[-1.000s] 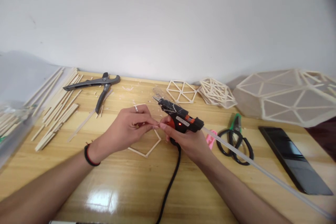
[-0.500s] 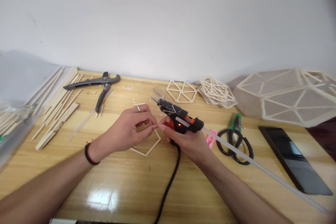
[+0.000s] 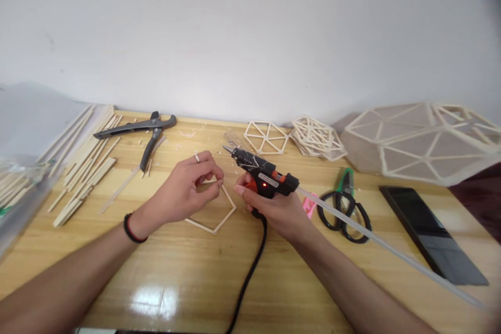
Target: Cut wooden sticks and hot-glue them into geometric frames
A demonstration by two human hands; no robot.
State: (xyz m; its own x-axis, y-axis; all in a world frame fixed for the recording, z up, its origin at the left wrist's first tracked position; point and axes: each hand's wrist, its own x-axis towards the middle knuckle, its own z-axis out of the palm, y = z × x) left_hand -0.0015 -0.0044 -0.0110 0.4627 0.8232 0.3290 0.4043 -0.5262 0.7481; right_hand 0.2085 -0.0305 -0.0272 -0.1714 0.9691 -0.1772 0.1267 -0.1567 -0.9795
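Observation:
My right hand (image 3: 279, 209) is wrapped round the handle of a black and orange hot glue gun (image 3: 266, 171). Its nozzle points up and left, its red light is lit, and a long clear glue stick (image 3: 352, 215) sticks out of the back. Thumb and forefinger of my left hand (image 3: 195, 185) pinch together at the upper right corner of a thin wooden stick frame (image 3: 225, 221) lying on the table. That hand covers the frame's left side. A gap separates the two hands.
Left lie wooden sticks (image 3: 88, 172) and grey cutters (image 3: 136, 125). Behind the gun are a spoked hexagon (image 3: 266, 137) and a stack of similar frames (image 3: 317, 137). A large domed stick structure (image 3: 426, 141), scissors (image 3: 344, 209), a pink clip (image 3: 309, 205) and a phone (image 3: 432, 235) sit to the right.
The fingertips of my two hands, which met before, have come apart. My left hand has shifted left to the frame's corner. The glue gun stays in my right hand.

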